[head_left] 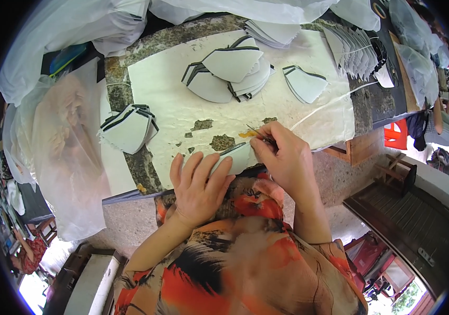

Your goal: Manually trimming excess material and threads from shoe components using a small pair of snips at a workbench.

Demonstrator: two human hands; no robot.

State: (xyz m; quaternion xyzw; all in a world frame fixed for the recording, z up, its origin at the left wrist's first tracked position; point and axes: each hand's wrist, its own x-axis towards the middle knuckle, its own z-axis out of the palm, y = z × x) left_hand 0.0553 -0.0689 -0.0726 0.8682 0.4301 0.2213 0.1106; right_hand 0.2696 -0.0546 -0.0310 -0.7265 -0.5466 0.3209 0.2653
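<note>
A white cut piece (pixel 241 158) with a dark edge strip lies at the near edge of the table, in front of me. My left hand (pixel 199 190) rests on its left part, fingers stretched out and apart. At the piece's right end my right hand (pixel 287 160) is closed in a pinch. A thin dark sliver and a yellowish spot show by its fingertips; what exactly it grips is hidden. Beyond the hands lies a pile of similar white pieces with black edging (pixel 232 71). A smaller stack (pixel 304 84) sits right of it, another (pixel 129 127) at the left.
A worn pale sheet (pixel 172 115) covers the table. Bundled grey-white pieces (pixel 353 52) are at the far right, crossed by a white cord (pixel 329 106). Clear plastic bags (pixel 69 147) hang at the left. A wooden stool (pixel 400 176) and a dark bench stand on the right; people are farther off.
</note>
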